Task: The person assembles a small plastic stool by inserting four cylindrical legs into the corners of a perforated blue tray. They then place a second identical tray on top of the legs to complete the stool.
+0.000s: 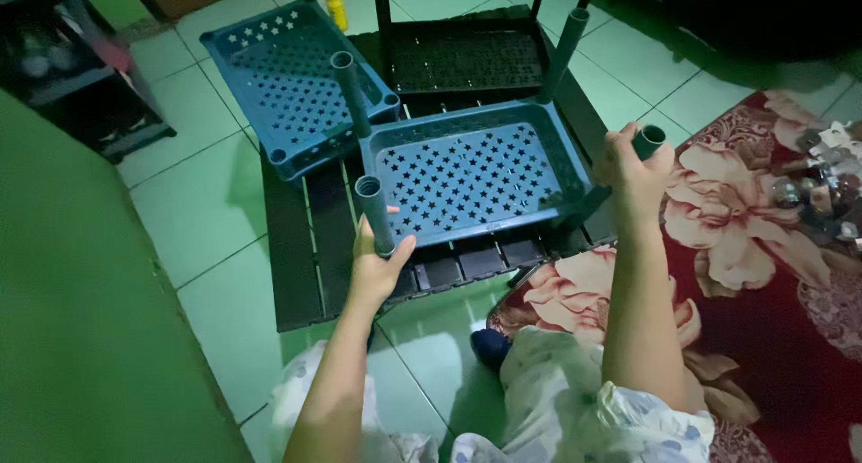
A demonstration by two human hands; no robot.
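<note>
A blue plastic shelf tray with star-shaped holes lies on a dark slatted panel on the floor. Grey tube legs stand up from its corners. My left hand grips the near-left tube close to its base. My right hand is closed around the near-right tube just below its open top. Two more tubes rise at the far-left corner and the far-right corner.
A second blue star-holed tray lies tilted behind the first. A black mesh shelf stands further back. A red flowered rug covers the floor on the right, with small items on it. A dark rack stands far left.
</note>
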